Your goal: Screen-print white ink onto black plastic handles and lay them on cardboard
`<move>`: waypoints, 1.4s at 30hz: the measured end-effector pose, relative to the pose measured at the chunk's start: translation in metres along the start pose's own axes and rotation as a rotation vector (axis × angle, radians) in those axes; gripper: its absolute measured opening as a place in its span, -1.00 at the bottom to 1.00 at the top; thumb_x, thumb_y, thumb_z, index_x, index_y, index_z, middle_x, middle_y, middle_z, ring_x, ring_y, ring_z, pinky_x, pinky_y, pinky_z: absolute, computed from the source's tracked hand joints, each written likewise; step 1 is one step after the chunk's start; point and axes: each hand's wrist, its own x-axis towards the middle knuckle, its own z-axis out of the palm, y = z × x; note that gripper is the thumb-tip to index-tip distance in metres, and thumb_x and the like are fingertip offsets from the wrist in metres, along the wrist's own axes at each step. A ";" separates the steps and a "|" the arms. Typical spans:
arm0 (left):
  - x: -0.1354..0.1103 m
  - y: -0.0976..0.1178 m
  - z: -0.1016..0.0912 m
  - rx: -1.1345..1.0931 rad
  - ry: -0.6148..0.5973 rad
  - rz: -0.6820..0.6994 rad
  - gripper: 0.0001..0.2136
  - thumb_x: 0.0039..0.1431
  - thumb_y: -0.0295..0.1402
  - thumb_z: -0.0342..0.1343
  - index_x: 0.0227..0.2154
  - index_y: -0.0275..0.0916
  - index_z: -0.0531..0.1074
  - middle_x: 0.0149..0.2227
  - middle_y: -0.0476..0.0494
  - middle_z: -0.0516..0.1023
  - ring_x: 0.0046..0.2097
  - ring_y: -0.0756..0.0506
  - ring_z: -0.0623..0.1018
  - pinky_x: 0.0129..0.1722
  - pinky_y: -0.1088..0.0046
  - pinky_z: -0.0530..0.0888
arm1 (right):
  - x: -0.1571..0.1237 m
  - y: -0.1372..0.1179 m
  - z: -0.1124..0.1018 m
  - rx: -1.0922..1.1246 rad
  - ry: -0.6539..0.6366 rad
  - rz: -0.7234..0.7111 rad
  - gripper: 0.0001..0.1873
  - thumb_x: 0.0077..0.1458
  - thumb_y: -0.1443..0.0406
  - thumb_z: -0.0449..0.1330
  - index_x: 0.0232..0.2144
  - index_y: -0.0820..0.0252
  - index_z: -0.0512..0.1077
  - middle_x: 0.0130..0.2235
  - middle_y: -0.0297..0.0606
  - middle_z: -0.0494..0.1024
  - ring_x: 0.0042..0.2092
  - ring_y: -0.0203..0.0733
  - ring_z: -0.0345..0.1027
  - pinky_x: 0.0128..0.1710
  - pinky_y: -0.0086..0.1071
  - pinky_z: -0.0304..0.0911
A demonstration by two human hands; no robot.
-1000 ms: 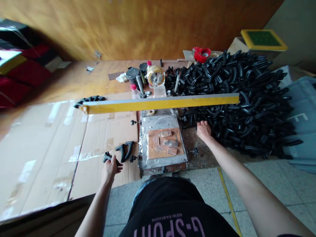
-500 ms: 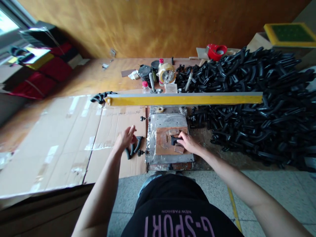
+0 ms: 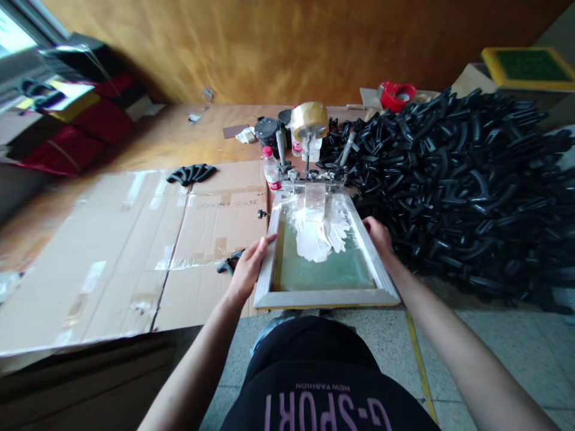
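A screen-printing frame (image 3: 326, 297) lies lowered over the work plate, with green mesh and a spread of thick white ink (image 3: 317, 236) on its upper half. My left hand (image 3: 251, 263) grips its left side, fingers along the rim. At the right side my right hand (image 3: 380, 236) is closed against the edge, its fingertips partly hidden. A squeegee (image 3: 315, 200) hangs at the hinged far end and meets the ink. The work plate and the black piece on it are hidden under the frame. Black curved handles (image 3: 230, 262) lie on cardboard beside my left hand.
A large heap of black handles (image 3: 449, 179) fills the right side. Flattened cardboard (image 3: 121, 257) covers the left, with a short row of black handles (image 3: 192, 174). Behind the frame stand a red-capped bottle (image 3: 271, 167), dark jars (image 3: 266, 131) and a red tape dispenser (image 3: 398, 96).
The frame has swung down from its raised position over the plate. My right hand has left the black piece for the frame's right side; my left hand has moved right to its left side.
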 end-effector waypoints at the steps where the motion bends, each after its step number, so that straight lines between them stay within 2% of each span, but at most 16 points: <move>1: -0.003 -0.018 0.002 0.021 -0.013 -0.041 -0.44 0.20 0.03 0.00 0.15 -0.22 0.36 -0.28 -0.09 0.57 -0.26 -0.06 0.53 -0.28 0.48 0.45 | 0.010 -0.003 -0.006 -0.002 0.053 0.009 -0.66 0.26 0.27 -0.06 -0.02 0.20 0.39 -0.11 -0.07 0.49 -0.09 -0.02 0.34 -0.08 -0.14 0.27; 3: -0.004 -0.048 0.009 0.062 -0.017 -0.084 -0.35 0.17 -0.04 0.07 0.28 -0.19 0.17 -0.37 -0.04 0.54 -0.35 -0.04 0.51 -0.34 0.49 0.42 | 0.032 -0.025 -0.011 -0.027 0.123 -0.072 -0.52 0.19 0.22 0.09 0.13 0.23 0.28 0.10 0.01 0.36 0.07 0.05 0.25 0.05 -0.08 0.21; 5: 0.001 -0.070 0.015 0.134 0.006 -0.088 -0.32 0.17 -0.09 0.09 0.31 -0.17 0.10 -0.43 0.01 0.49 -0.43 -0.01 0.46 -0.40 0.51 0.38 | 0.051 -0.058 -0.006 -0.075 0.090 -0.232 -0.34 0.07 0.20 0.24 0.20 0.24 0.21 0.21 0.00 0.23 0.20 0.12 0.09 0.15 -0.04 0.12; 7: 0.006 -0.084 0.018 0.190 0.032 -0.077 -0.34 0.18 -0.12 0.09 0.31 -0.17 0.11 -0.45 0.01 0.47 -0.45 0.01 0.43 -0.43 0.52 0.35 | 0.060 -0.088 0.006 -0.143 -0.044 -0.333 -0.45 0.06 0.25 0.27 0.09 0.27 0.31 0.13 -0.01 0.32 0.15 0.10 0.13 0.12 -0.07 0.14; 9: 0.010 -0.091 0.018 0.207 0.035 -0.077 -0.36 0.19 -0.13 0.07 0.31 -0.16 0.10 -0.43 0.00 0.47 -0.45 0.00 0.43 -0.44 0.53 0.33 | 0.054 -0.105 0.019 -0.204 -0.177 -0.365 -0.74 0.11 0.32 0.22 -0.12 0.29 0.42 -0.06 -0.05 0.45 0.00 0.00 0.25 0.01 -0.17 0.21; 11: 0.012 -0.096 0.017 0.206 0.026 -0.092 -0.36 0.19 -0.12 0.07 0.31 -0.16 0.10 -0.41 -0.02 0.49 -0.45 0.00 0.43 -0.45 0.54 0.31 | 0.034 -0.104 0.027 -0.253 -0.251 -0.424 -0.90 0.16 0.40 0.12 -0.27 0.27 0.43 -0.21 -0.10 0.48 -0.11 -0.07 0.28 -0.10 -0.25 0.23; 15: 0.012 -0.102 0.015 0.192 0.036 -0.117 -0.34 0.17 -0.07 0.08 0.30 -0.14 0.11 -0.39 -0.02 0.49 -0.47 0.01 0.40 -0.48 0.55 0.29 | -0.018 -0.080 0.019 -0.251 -0.306 -0.721 -0.77 0.15 0.52 -0.02 -0.35 0.24 0.41 -0.29 -0.14 0.46 -0.16 -0.10 0.26 -0.23 -0.31 0.17; 19: 0.011 -0.104 0.015 0.195 0.037 -0.104 -0.35 0.18 -0.04 0.06 0.29 -0.12 0.13 -0.37 -0.04 0.50 -0.42 -0.01 0.44 -0.45 0.53 0.32 | -0.026 -0.076 0.002 -0.192 -0.415 -0.905 -0.83 0.08 0.51 0.06 -0.40 0.22 0.40 -0.35 -0.21 0.45 -0.25 -0.15 0.25 -0.29 -0.32 0.13; 25: 0.011 -0.099 0.016 0.128 0.025 -0.118 -0.32 0.15 -0.03 0.08 0.29 -0.16 0.12 -0.32 -0.09 0.54 -0.37 -0.05 0.49 -0.44 0.51 0.37 | -0.021 -0.090 0.016 -0.269 -0.220 -0.760 -0.78 0.14 0.50 0.01 -0.34 0.25 0.43 -0.30 -0.13 0.46 -0.18 -0.10 0.23 -0.26 -0.29 0.13; 29: 0.011 -0.096 0.016 0.091 0.010 -0.127 -0.32 0.15 -0.04 0.08 0.29 -0.17 0.11 -0.31 -0.11 0.55 -0.38 -0.05 0.50 -0.43 0.49 0.39 | -0.033 -0.089 0.017 -0.247 -0.286 -0.845 -0.85 0.18 0.44 0.06 -0.37 0.24 0.43 -0.34 -0.18 0.46 -0.22 -0.12 0.26 -0.32 -0.32 0.15; 31: 0.010 -0.092 0.015 0.095 0.007 -0.124 -0.32 0.15 -0.05 0.08 0.29 -0.17 0.11 -0.32 -0.10 0.55 -0.39 -0.04 0.49 -0.43 0.50 0.38 | -0.020 -0.094 0.011 -0.210 -0.288 -0.781 -0.93 0.16 0.39 0.15 -0.31 0.22 0.45 -0.32 -0.21 0.47 -0.21 -0.14 0.28 -0.29 -0.34 0.18; 33: 0.007 -0.082 0.012 0.087 0.001 -0.125 -0.29 0.14 -0.05 0.11 0.30 -0.17 0.09 -0.35 -0.07 0.54 -0.40 -0.04 0.49 -0.45 0.51 0.36 | 0.006 -0.104 0.003 -0.189 -0.220 -0.667 -0.77 0.14 0.32 0.21 -0.11 0.16 0.45 -0.26 -0.23 0.50 -0.16 -0.13 0.31 -0.22 -0.34 0.21; 35: 0.002 -0.063 0.007 0.054 -0.001 -0.123 -0.29 0.13 -0.03 0.12 0.30 -0.15 0.10 -0.38 -0.04 0.53 -0.43 -0.02 0.46 -0.47 0.53 0.33 | 0.040 -0.110 -0.008 -0.193 -0.128 -0.540 -0.51 0.13 0.24 0.25 0.11 0.06 0.34 -0.19 -0.22 0.51 -0.13 -0.10 0.34 -0.18 -0.31 0.24; 37: -0.004 -0.035 0.002 0.007 0.033 -0.089 -0.39 0.14 0.00 0.09 0.20 -0.16 0.27 -0.39 -0.02 0.52 -0.45 0.01 0.43 -0.50 0.56 0.30 | 0.072 -0.104 -0.023 -0.186 -0.038 -0.414 -0.36 0.11 0.15 0.25 0.22 0.00 0.23 -0.15 -0.21 0.51 -0.15 -0.08 0.36 -0.17 -0.27 0.26; 39: -0.005 -0.004 -0.001 -0.061 0.081 -0.012 -0.52 0.17 0.04 0.05 -0.02 -0.21 0.46 -0.40 -0.02 0.49 -0.46 0.05 0.39 -0.51 0.58 0.29 | 0.096 -0.082 -0.040 -0.126 0.077 -0.285 -0.37 0.14 0.07 0.20 0.23 0.02 0.22 -0.14 -0.19 0.51 -0.18 -0.08 0.38 -0.16 -0.23 0.28; 42: 0.008 0.044 0.001 -0.233 0.148 0.184 -0.57 0.17 0.06 0.02 -0.24 -0.25 0.49 -0.35 -0.05 0.50 -0.40 0.05 0.42 -0.45 0.58 0.36 | 0.108 -0.030 -0.055 0.006 0.259 -0.057 -0.54 0.24 0.09 0.02 0.10 0.13 0.34 -0.23 -0.20 0.54 -0.22 -0.10 0.40 -0.16 -0.24 0.29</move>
